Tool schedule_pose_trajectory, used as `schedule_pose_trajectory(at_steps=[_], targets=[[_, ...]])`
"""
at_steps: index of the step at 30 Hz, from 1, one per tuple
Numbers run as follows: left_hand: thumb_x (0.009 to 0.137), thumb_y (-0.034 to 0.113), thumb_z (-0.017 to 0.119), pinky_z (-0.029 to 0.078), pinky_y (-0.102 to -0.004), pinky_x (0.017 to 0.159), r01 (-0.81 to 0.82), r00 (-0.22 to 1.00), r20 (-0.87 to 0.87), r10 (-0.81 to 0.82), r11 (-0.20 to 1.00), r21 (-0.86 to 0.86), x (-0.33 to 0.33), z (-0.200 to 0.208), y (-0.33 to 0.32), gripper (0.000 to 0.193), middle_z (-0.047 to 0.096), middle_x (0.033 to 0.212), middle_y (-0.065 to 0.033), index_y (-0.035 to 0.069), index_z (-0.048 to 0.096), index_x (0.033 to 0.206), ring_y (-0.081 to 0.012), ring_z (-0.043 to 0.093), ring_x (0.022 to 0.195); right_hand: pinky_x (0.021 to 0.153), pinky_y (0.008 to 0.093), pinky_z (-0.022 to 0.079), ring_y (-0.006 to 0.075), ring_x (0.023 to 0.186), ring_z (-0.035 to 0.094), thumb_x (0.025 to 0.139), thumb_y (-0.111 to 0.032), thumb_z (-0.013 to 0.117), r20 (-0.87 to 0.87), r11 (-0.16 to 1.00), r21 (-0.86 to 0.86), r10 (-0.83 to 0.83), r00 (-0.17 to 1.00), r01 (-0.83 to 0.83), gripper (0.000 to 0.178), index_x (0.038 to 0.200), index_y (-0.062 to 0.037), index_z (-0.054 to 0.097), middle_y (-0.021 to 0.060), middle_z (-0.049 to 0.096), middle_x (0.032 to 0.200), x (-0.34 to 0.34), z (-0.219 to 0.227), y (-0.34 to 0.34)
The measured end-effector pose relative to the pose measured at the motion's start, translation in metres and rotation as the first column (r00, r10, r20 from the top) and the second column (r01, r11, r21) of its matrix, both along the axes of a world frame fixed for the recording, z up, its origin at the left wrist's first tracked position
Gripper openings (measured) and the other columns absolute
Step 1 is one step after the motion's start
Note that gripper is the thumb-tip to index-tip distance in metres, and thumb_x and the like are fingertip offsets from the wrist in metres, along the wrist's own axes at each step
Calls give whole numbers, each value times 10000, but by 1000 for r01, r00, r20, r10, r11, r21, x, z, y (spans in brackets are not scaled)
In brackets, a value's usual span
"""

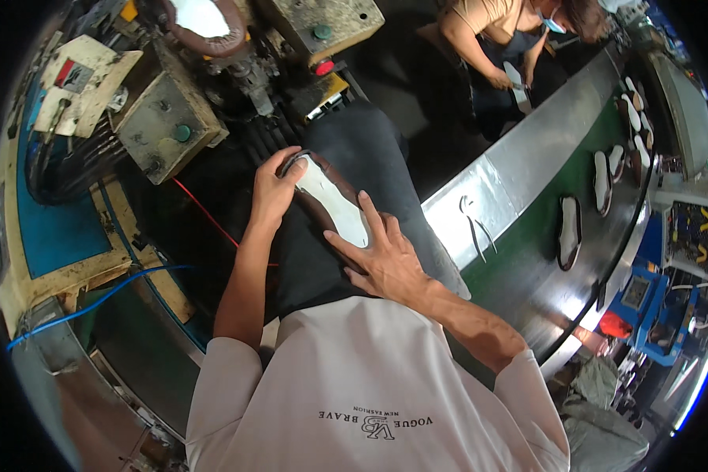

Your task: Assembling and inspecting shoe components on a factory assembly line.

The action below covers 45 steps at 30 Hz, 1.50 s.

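Observation:
A brown shoe upper with a white insole board facing up rests across my lap on dark trousers. At its far end my left hand is closed round it, thumb pressed on the board and fingers along the outer edge. My right hand grips the near end, with thumb and fingers on either side of the board. Part of the shoe's near end is hidden under the right hand. To the right, a pair of pincers lies on the metal ledge, apart from both hands.
Ahead stands a machine holding another brown shoe upper, flanked by boxes with green buttons. A conveyor on the right carries several shoe uppers. Beyond the metal ledge, a co-worker handles a white-soled piece.

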<state>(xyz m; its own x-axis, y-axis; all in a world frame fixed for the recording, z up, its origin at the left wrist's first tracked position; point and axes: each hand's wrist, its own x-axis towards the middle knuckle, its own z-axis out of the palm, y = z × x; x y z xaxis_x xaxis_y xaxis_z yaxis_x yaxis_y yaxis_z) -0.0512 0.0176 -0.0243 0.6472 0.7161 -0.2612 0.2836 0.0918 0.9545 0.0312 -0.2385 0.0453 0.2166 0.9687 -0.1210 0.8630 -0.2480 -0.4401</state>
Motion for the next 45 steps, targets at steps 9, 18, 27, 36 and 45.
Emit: schedule_pose_trajectory(at_steps=[9, 18, 27, 36, 45], targets=[[1030, 155, 673, 593, -430, 865, -9, 994, -92, 62, 871, 492, -13, -23, 22, 228, 790, 1065, -224, 4, 801, 1141, -391, 780, 991, 988, 586, 614, 535, 1279, 532, 864, -309, 835, -27, 995, -16, 100, 995, -100, 691, 1522, -390, 641, 353, 161, 1743, 21, 17, 23], [1094, 473, 646, 517, -431, 1076, -178, 954, 248, 169, 984, 13, -8, 0, 141, 624, 714, 1347, -118, 43, 577, 1542, -265, 656, 1273, 1065, 613, 564, 609, 1302, 555, 898, -367, 841, -100, 987, 147, -49, 994, 64, 630, 1507, -321, 687, 396, 225, 1705, 59, 52, 32], [1013, 399, 767, 561, -497, 1068, -76, 770, 485, 414, 814, -575, 90, 131, 283, 567, 716, 1306, -135, 47, 599, 1426, -286, 692, 1179, 1159, 601, 488, 568, 1421, 499, 831, -283, 862, 148, 914, 405, -94, 984, 27, 728, 1528, -316, 653, 376, 260, 1708, 127, 129, 178], [1075, 461, 538, 594, -594, 1073, -78, 762, 577, 293, 927, -368, -56, 168, 128, 767, 629, 1421, -308, -34, 346, 1628, -456, 699, 1243, 1074, 607, 561, 613, 1288, 555, 886, -388, 812, 178, 897, 426, 47, 983, -120, 720, 1573, -356, 598, 363, 215, 1731, 132, 130, 368], [1065, 785, 333, 435, -569, 1235, 75, 699, 621, 355, 827, -557, -177, 106, 5, 969, 496, 1632, -249, 63, 317, 1712, -420, 522, 1475, 1021, 581, 567, 541, 1181, 579, 925, -407, 789, 227, 897, 428, 7, 974, -107, 762, 1635, -329, 523, 418, 150, 1730, 100, 100, 393]])
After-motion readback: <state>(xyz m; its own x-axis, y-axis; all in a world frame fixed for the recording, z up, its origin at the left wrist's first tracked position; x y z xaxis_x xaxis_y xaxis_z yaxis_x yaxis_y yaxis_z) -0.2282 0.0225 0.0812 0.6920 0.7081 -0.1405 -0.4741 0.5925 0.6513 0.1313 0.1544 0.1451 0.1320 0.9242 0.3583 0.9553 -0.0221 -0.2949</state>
